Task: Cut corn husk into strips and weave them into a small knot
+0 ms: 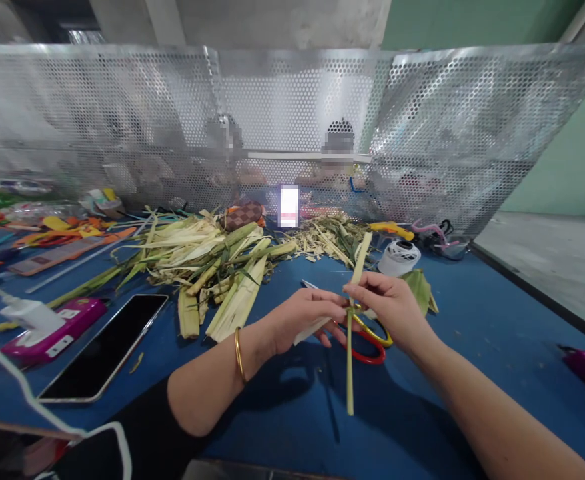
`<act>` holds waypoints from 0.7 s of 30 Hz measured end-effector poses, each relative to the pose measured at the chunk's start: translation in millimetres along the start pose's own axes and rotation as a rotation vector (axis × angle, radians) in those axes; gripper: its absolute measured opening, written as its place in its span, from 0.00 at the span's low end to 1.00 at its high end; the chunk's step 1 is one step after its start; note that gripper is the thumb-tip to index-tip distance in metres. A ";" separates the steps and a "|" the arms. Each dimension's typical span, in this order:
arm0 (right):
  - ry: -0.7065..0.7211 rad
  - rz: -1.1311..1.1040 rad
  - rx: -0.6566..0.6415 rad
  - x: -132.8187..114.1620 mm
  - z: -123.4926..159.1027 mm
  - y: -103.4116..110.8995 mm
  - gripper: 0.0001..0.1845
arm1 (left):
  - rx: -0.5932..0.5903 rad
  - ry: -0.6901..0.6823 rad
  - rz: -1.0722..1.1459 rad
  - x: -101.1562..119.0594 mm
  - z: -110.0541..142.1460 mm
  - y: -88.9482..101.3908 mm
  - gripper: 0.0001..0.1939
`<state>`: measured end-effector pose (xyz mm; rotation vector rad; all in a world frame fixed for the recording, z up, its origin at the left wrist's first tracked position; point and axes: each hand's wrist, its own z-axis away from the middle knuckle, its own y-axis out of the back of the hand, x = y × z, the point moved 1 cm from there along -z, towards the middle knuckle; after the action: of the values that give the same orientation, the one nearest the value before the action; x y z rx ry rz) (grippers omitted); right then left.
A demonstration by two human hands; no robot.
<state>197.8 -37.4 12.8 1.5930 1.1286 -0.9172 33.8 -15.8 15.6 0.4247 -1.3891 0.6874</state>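
Both my hands meet above the blue table (282,413) and pinch a long pale green leaf strip (350,373). My left hand (305,317), with a gold bangle on its wrist, is closed on the strip where a whitish strip crosses it. My right hand (390,303) is closed on the same crossing from the right. The strip runs up past my fingers and hangs down toward me. Scissors with red and yellow handles (370,343) lie on the table just under my hands.
A heap of green and pale leaf strips (212,260) fills the middle back. A black phone (107,347) and a pink case (52,330) with a white charger lie at left. A white thread spool (398,258) stands at right. A perforated metal screen (422,133) stands behind, people beyond it.
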 end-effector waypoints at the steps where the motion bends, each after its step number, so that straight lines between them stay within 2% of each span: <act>1: 0.013 0.032 -0.022 1.1 -0.1 -1.2 0.15 | 0.009 0.010 -0.005 -0.9 0.0 -0.2 0.16; 4: 0.077 0.109 -0.083 3.7 -1.2 -2.9 0.15 | 0.070 0.011 -0.073 -7.3 -2.4 -0.7 0.14; 6: 0.093 0.170 -0.103 5.4 -3.3 -0.8 0.14 | 0.153 -0.003 -0.071 -11.8 -5.3 -0.6 0.11; 9: 0.058 0.275 -0.178 7.6 -7.3 5.7 0.14 | 0.325 -0.014 0.027 -13.8 -8.2 1.0 0.08; 11: 0.031 0.322 -0.262 8.4 -9.1 9.8 0.14 | 0.385 0.008 0.129 -12.2 -8.2 2.1 0.06; 15: 0.042 0.391 -0.334 8.4 -10.0 14.2 0.16 | 0.319 0.096 0.210 -9.8 -6.5 2.2 0.10; 17: 0.065 0.453 -0.329 9.0 -10.3 15.3 0.16 | 0.300 0.087 0.154 -11.1 -6.5 1.8 0.12; 21: 0.104 0.568 -0.306 10.6 -11.8 17.4 0.16 | 0.335 0.060 0.076 -16.2 -8.5 1.2 0.12</act>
<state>218.2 -25.7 10.9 1.5893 0.7693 -0.2760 38.7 -12.5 -1.7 0.6128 -1.2405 0.9933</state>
